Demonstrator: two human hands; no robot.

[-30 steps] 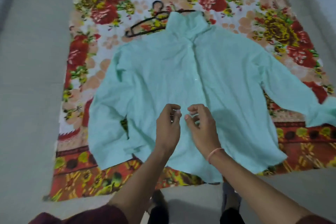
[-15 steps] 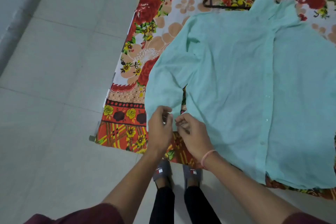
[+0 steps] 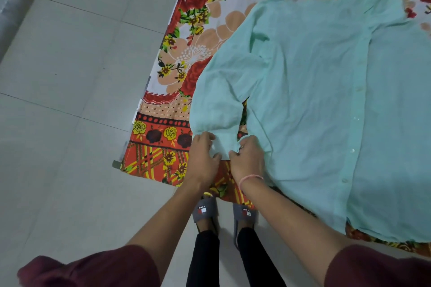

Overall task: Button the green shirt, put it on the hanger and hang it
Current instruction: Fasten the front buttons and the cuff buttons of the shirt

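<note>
Both hands lower now, left hand (image 3: 202, 155) and right hand (image 3: 247, 158) clamped on crinkled green shirt (image 3: 310, 91) cuff

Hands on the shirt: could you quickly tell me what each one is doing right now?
Left hand: pinching the sleeve cuff of the green shirt.
Right hand: gripping the same cuff.

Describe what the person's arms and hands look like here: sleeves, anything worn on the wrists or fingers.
Both forearms are bare, with dark maroon sleeves pushed up near the elbows: the left sleeve and the right sleeve. The right hand has a thin pink band around its wrist. The left hand shows nothing on its wrist. No gloves; no rings can be made out.
</note>
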